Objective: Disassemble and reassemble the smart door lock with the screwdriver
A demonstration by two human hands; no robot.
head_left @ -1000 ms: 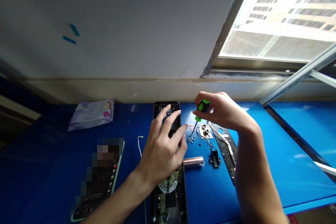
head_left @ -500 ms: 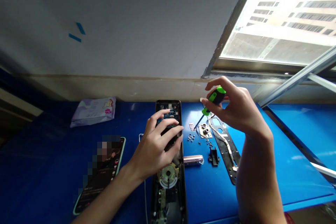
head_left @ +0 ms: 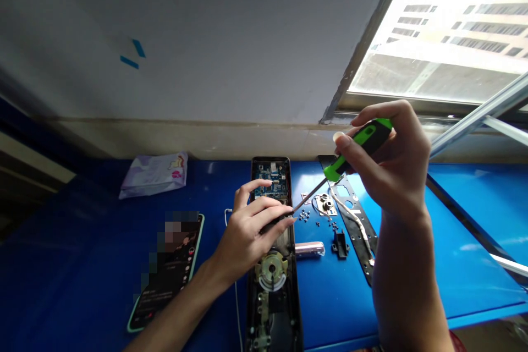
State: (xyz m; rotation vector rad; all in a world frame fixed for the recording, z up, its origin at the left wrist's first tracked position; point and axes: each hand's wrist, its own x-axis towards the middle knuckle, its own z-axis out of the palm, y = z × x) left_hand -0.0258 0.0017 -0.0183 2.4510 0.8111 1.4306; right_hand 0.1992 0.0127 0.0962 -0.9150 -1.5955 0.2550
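Note:
In my right hand (head_left: 388,159) is a green-and-black screwdriver (head_left: 361,148), tilted down to the left. Its tip meets the fingertips of my left hand (head_left: 251,228), over the right rim of a long black device housing (head_left: 293,264). My left thumb and forefinger close around the tip; any small piece between them is hidden. The other left fingers reach across the housing, the foremost over a blue circuit board (head_left: 264,171). Below the left hand, a round metal part (head_left: 272,269) shows inside the housing.
Right of the housing are several loose screws (head_left: 304,215), a small board with a round part (head_left: 325,204), a black bracket (head_left: 340,245), a pink cylinder (head_left: 310,249) and a black plate (head_left: 355,236) with cable. A phone (head_left: 173,269) and a packet (head_left: 154,173) lie left.
The screwdriver tip has moved from beside the small boards on the table to my left fingertips. My right hand has tilted its handle to the right. My left thumb and forefinger have drawn together.

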